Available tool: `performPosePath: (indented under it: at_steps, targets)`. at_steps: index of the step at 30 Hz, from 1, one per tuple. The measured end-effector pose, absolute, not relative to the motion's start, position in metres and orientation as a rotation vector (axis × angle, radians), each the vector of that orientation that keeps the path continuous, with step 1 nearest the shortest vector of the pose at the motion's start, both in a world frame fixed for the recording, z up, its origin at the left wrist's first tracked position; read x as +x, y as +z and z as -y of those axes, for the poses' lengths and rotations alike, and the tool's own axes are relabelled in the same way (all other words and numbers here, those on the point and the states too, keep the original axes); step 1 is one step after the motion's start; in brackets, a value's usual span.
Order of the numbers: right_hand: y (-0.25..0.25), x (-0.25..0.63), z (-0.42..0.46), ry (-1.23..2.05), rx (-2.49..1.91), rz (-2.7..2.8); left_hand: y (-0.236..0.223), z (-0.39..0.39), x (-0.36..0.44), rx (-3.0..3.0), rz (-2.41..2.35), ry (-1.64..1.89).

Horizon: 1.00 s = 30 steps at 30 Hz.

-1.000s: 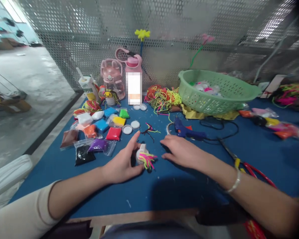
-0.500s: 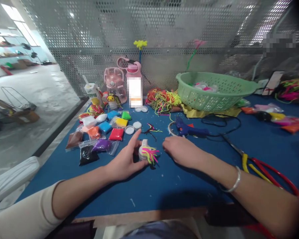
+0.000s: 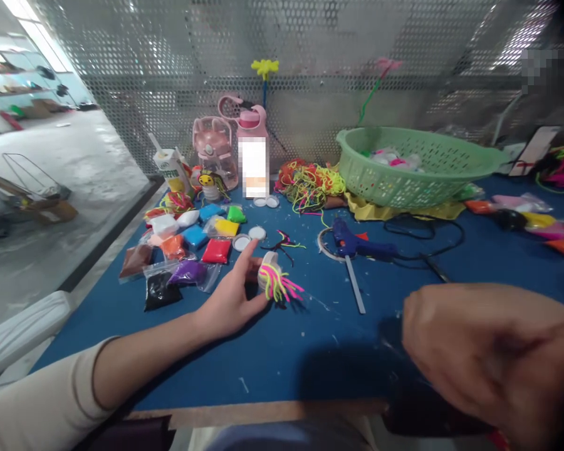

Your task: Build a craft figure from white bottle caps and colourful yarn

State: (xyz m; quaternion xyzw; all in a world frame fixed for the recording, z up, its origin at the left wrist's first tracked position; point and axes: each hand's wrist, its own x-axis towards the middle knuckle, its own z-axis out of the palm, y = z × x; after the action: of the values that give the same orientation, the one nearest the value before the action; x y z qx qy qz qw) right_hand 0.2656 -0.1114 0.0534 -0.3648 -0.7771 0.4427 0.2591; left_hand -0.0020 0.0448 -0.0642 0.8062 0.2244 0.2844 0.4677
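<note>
My left hand (image 3: 232, 294) rests on the blue table with thumb and fingers around a small white round tub (image 3: 269, 266). Pink and yellow yarn strands (image 3: 278, 285) fan out from the tub's side to the right. My right hand (image 3: 489, 351) is raised close to the camera at the right, blurred, its fingers curled under; whatever it may hold is hidden. Behind it, a dark blade tip (image 3: 435, 269) of the scissors shows, the handles covered. Between the hands a pale narrow strip (image 3: 356, 285) lies below a blue glue gun (image 3: 361, 243).
Bags of coloured clay (image 3: 216, 250) and round white lids (image 3: 257, 233) lie left of centre. Tangled yarn (image 3: 310, 185), pink bottles (image 3: 214, 147) and a green basket (image 3: 418, 181) stand along the perforated metal back wall (image 3: 305, 94). The glue gun's black cord (image 3: 460, 235) loops rightward.
My right hand has moved right and up toward the camera, uncovering the pale strip and hiding the scissors' handles. The tub stays in my left hand, its yarn turned slightly more toward me.
</note>
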Motion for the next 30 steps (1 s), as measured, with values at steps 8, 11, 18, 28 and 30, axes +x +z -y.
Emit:
performPosePath:
  at_steps: [8, 11, 18, 28, 30]
  targets:
    - [0.027, 0.243, 0.072, 1.176, -1.021, 1.622, -0.056, -0.04, -0.01, 2.009, -0.467, 0.824]
    - [0.02, 0.241, 0.069, 1.354, -0.831, 1.404, -0.048, -0.037, -0.008, 1.841, -0.42, 0.976]
    - [0.002, 0.226, 0.055, 1.398, -0.996, 1.142, -0.05, -0.041, 0.012, 1.686, -0.421, 0.796]
    - [-0.001, 0.219, 0.059, 1.327, -1.64, 1.897, -0.052, -0.041, 0.014, 1.588, -0.409, 0.802]
    - [0.014, 0.219, 0.063, 1.275, -1.657, 2.02, -0.05, -0.041, 0.015, 1.569, -0.419, 0.803]
